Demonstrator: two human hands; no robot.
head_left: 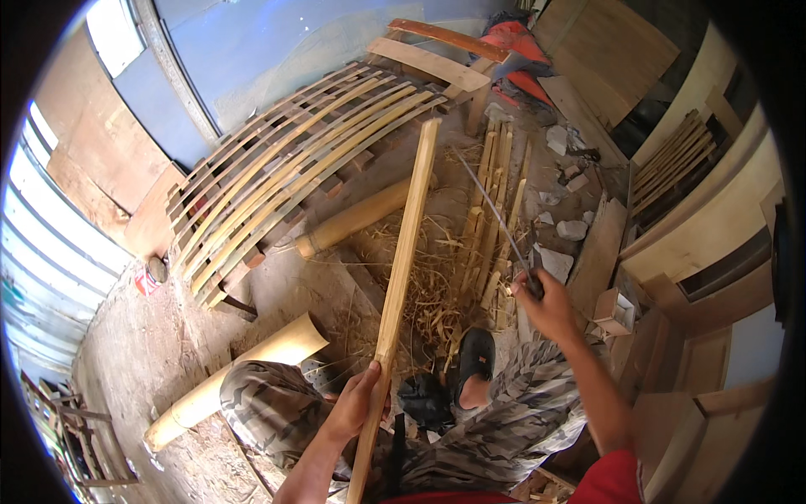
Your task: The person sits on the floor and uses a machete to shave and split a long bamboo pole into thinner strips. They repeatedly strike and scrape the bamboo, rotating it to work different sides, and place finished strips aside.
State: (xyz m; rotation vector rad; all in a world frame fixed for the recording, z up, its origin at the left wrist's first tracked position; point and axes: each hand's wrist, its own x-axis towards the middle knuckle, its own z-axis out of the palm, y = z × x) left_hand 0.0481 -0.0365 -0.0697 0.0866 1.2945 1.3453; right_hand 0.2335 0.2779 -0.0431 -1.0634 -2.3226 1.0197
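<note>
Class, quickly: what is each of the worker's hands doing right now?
Left hand: closed around a long bamboo strip.
Right hand: closed around the handle of a long knife.

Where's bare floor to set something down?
Left: dusty floor between the corrugated wall and bamboo trough; smaller patch between that trough and the slatted rack. Crowded: shavings and bamboo strips centre-right, rubble right of them.

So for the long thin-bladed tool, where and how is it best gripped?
Probably by the dark handle at its near end, coming from the person's right, as the right hand has it. The tool points away and to the left, so its slim blade faces outward, while the thicker handle sits nearest that hand.
</note>
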